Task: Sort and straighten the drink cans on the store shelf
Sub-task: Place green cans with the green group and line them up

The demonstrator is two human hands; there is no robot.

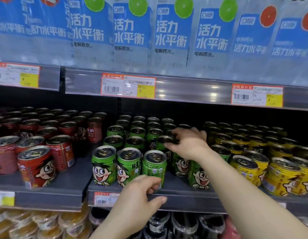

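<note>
**Both hands on the green cans, with much of the shelf cut off or in shadow**

The left hand (pixel 141 192) is curling its fingers around the lower part of a front-row green can (pixel 154 167), whose label is showing a small code instead of the cartoon face; the fingers are covering its base. Just left of that hand, two more green cans (pixel 115 165) are standing upright with their faces forward.

The right hand (pixel 187 144) is reaching deeper, fingers bent over the rim of a second-row green can (pixel 164 141). The hand is hiding most of that can, so whether it is gripping or only touching the top is hard to tell. The right forearm is crossing in front of further green cans (pixel 199 176) below it.

Right of the right hand, yellow cans (pixel 279 175) are running off the frame edge. Far left of the left hand, red cans (pixel 36 167) are sitting loosely spaced, the nearest one tilting and blurred. The back rows are fading into darkness under the upper shelf rail (pixel 193 90). Above, blue-labelled bottles (pixel 130 31) are cropped at the top.
</note>
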